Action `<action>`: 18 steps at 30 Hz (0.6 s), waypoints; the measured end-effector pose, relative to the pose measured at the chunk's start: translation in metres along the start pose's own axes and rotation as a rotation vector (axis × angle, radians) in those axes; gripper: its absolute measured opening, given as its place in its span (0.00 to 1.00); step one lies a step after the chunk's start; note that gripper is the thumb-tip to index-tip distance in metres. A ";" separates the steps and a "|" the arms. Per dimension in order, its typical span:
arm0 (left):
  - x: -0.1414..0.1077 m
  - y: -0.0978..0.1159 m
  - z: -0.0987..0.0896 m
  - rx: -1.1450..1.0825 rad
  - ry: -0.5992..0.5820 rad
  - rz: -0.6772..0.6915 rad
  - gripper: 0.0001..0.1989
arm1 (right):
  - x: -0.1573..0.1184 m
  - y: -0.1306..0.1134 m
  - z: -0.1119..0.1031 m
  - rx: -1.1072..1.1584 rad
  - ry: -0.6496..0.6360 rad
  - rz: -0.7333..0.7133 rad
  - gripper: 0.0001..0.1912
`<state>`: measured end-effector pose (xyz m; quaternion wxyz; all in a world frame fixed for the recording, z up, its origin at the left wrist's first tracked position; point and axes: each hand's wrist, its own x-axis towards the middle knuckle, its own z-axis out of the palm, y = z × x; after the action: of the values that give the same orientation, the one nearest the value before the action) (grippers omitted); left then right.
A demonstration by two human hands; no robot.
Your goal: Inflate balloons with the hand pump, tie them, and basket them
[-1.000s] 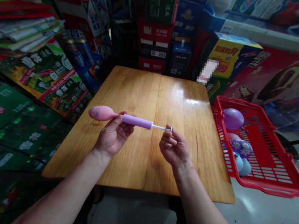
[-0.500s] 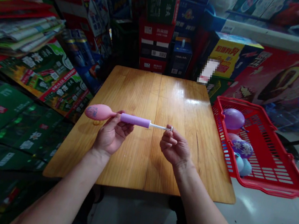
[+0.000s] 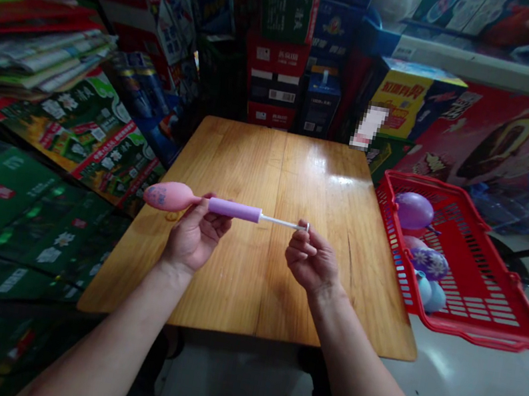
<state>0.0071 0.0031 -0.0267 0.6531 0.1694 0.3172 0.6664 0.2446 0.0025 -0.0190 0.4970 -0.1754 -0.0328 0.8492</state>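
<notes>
A purple hand balloon pump [image 3: 235,210] lies level between my two hands, above the wooden table [image 3: 269,172]. On its left end sits a pink balloon [image 3: 171,196], partly inflated, with a blue print on it. My left hand [image 3: 198,231] is closed where the balloon's neck meets the pump, thumb and fingers pinching there. The pump's thin white rod [image 3: 283,222] is drawn out to the right. My right hand [image 3: 312,258] grips the white end of that rod between thumb and fingers. A tan ring-shaped thing [image 3: 171,216] lies on the table below the balloon.
Right of the table stands a red basket [image 3: 476,328] holding several balloons, among them a purple balloon [image 3: 414,211] and a light blue one [image 3: 436,297]. Stacked green cartons [image 3: 3,208] crowd the left side, and red and blue boxes [image 3: 278,55] rise behind the table.
The rod is drawn further out of the pump. My left hand, with pump and balloon, has shifted slightly left; my right hand has moved slightly right.
</notes>
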 end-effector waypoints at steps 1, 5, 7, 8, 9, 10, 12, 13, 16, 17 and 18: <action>-0.001 0.000 0.000 0.008 -0.014 0.000 0.12 | 0.000 0.002 -0.001 0.003 -0.007 0.002 0.04; -0.007 -0.011 0.004 0.034 -0.064 -0.090 0.15 | 0.001 0.020 -0.006 -0.023 -0.039 0.085 0.07; -0.009 -0.016 0.008 0.030 -0.062 -0.096 0.16 | 0.002 0.027 -0.007 -0.014 -0.045 0.093 0.08; -0.009 -0.018 0.009 0.024 -0.057 -0.092 0.15 | 0.002 0.028 -0.006 -0.004 -0.041 0.093 0.08; -0.008 -0.018 0.010 0.019 -0.049 -0.091 0.15 | 0.002 0.027 -0.005 0.004 -0.032 0.095 0.08; -0.007 -0.017 0.011 0.015 -0.040 -0.091 0.13 | 0.002 0.024 -0.004 0.007 -0.022 0.100 0.08; -0.004 -0.012 0.011 0.009 -0.023 -0.085 0.11 | 0.000 0.015 -0.001 -0.002 -0.006 0.099 0.06; -0.002 -0.009 0.010 0.008 -0.015 -0.072 0.11 | -0.001 0.009 0.000 -0.006 -0.003 0.091 0.06; 0.000 -0.001 0.009 0.015 -0.008 0.010 0.11 | -0.005 -0.003 0.002 0.023 -0.003 0.031 0.04; -0.001 0.000 0.009 0.023 -0.018 0.024 0.12 | -0.005 -0.004 0.002 0.039 -0.004 0.013 0.04; -0.003 -0.002 0.010 0.033 -0.037 0.020 0.12 | -0.005 -0.003 0.002 0.048 -0.005 0.007 0.04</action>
<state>0.0149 0.0026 -0.0199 0.6491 0.1956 0.3145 0.6644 0.2487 -0.0005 -0.0152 0.4978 -0.1612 -0.0130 0.8521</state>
